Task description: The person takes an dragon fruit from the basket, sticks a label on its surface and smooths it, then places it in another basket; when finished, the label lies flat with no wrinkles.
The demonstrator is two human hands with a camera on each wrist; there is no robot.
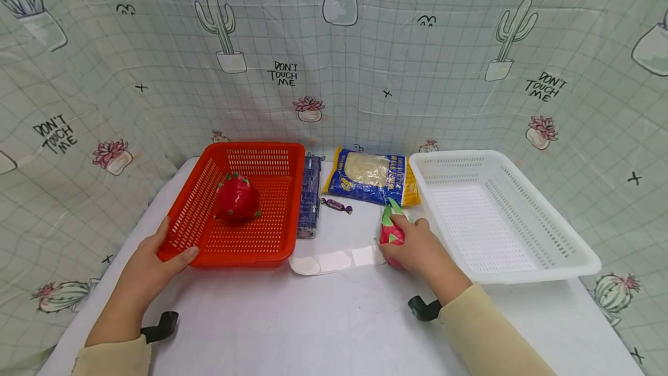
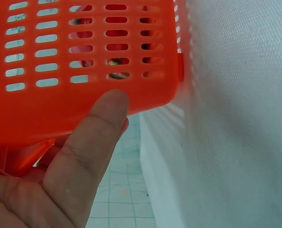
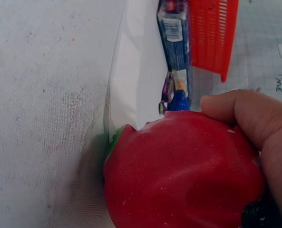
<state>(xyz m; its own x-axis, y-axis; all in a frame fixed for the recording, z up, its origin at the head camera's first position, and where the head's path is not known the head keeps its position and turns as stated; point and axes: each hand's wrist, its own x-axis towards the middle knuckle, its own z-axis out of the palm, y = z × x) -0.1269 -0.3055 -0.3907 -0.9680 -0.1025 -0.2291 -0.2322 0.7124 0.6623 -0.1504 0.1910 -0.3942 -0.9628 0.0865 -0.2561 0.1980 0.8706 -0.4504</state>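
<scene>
My left hand (image 1: 147, 266) grips the near left corner of a red plastic basket (image 1: 245, 260), with the thumb against its slotted wall in the left wrist view. Inside that basket lies a pink dragon fruit (image 1: 236, 196) with green tips. My right hand (image 1: 420, 245) holds another dragon fruit (image 1: 388, 232), pink with long green leaves, low over the table beside the white basket. In the right wrist view this fruit (image 3: 179, 171) fills the lower middle, with the thumb on its side; the other fingers are hidden there.
A white plastic basket (image 1: 522, 274) stands at the right. Between the baskets lie a dark blue box (image 1: 309, 197), a blue and yellow food packet (image 1: 365, 190), a purple-wrapped candy (image 1: 337, 206) and a white strip (image 1: 335, 261). A patterned cloth (image 1: 386, 45) hangs behind the table.
</scene>
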